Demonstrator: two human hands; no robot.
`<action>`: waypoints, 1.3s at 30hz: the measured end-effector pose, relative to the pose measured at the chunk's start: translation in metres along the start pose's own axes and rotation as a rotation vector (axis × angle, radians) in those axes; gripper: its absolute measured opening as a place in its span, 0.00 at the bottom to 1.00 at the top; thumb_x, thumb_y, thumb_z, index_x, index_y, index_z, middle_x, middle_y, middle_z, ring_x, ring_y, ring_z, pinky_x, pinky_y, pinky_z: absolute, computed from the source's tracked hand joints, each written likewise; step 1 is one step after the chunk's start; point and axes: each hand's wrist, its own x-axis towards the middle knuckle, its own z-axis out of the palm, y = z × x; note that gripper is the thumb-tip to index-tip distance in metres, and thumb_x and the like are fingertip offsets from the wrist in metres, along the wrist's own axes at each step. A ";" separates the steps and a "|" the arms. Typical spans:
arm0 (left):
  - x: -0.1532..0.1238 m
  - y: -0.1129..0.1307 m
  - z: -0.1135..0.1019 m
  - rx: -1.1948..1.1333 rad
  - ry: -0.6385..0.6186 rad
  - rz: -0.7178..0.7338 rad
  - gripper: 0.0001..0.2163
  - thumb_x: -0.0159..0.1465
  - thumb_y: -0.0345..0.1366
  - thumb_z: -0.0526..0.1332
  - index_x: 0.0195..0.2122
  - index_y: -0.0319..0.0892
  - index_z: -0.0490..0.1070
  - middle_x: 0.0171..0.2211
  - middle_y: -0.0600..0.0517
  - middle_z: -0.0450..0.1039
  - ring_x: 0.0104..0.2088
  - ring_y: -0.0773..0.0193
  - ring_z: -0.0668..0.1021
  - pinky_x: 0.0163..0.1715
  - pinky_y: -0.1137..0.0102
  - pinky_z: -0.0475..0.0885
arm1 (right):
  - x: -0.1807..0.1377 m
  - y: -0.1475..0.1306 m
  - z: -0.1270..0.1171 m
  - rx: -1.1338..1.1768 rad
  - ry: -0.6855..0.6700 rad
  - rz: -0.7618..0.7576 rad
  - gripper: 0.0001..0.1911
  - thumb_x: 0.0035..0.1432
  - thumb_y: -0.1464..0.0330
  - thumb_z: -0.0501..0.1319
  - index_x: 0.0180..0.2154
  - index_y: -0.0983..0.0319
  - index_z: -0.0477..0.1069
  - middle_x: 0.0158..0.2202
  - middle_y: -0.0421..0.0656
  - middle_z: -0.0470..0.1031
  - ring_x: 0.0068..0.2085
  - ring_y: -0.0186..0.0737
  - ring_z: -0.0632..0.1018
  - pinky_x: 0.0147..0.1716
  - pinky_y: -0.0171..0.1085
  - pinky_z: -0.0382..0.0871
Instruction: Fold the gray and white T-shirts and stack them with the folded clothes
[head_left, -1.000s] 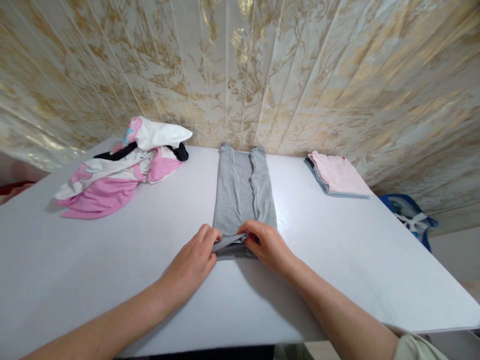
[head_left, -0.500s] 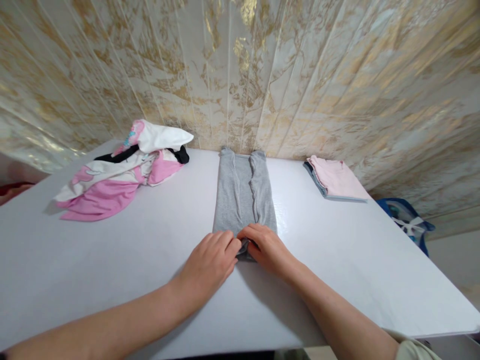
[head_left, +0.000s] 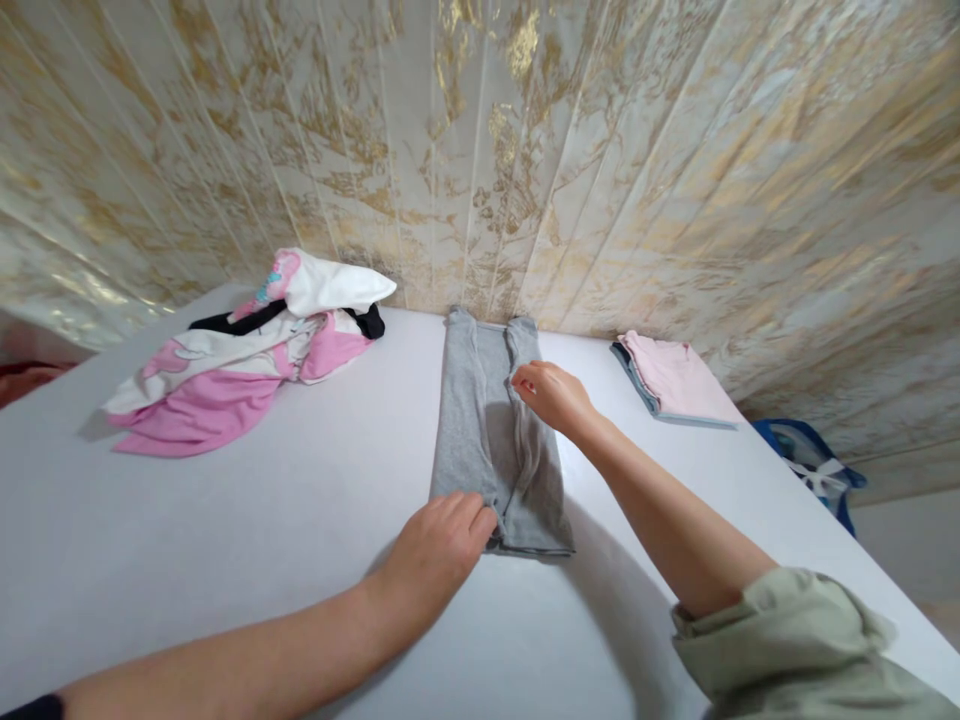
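Observation:
A grey garment (head_left: 480, 430) lies folded into a long narrow strip on the white table (head_left: 225, 550), running from me toward the wall. My left hand (head_left: 442, 550) rests on its near left corner, fingers lying flat on the cloth. My right hand (head_left: 553, 393) is stretched out over the far half of the strip, with its fingers curled in a pinch on the right-hand fold of the fabric.
A loose heap of pink, white and black clothes (head_left: 240, 360) lies at the far left of the table. A folded pink garment on a folded blue-grey one (head_left: 679, 375) sits at the far right. A blue bag (head_left: 810, 455) stands beyond the right edge. A marbled wall backs the table.
Both hands were pinching the near hem. Now my right hand has moved away along the strip toward the wall, and my left hand has flattened on the near corner.

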 end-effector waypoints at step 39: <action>0.002 -0.005 0.005 -0.066 0.144 0.097 0.08 0.62 0.30 0.61 0.30 0.44 0.61 0.26 0.55 0.68 0.26 0.62 0.70 0.25 0.65 0.58 | 0.191 0.023 0.047 0.209 0.060 0.352 0.18 0.66 0.71 0.47 0.48 0.70 0.70 0.42 0.55 0.78 0.44 0.42 0.78 0.46 0.35 0.66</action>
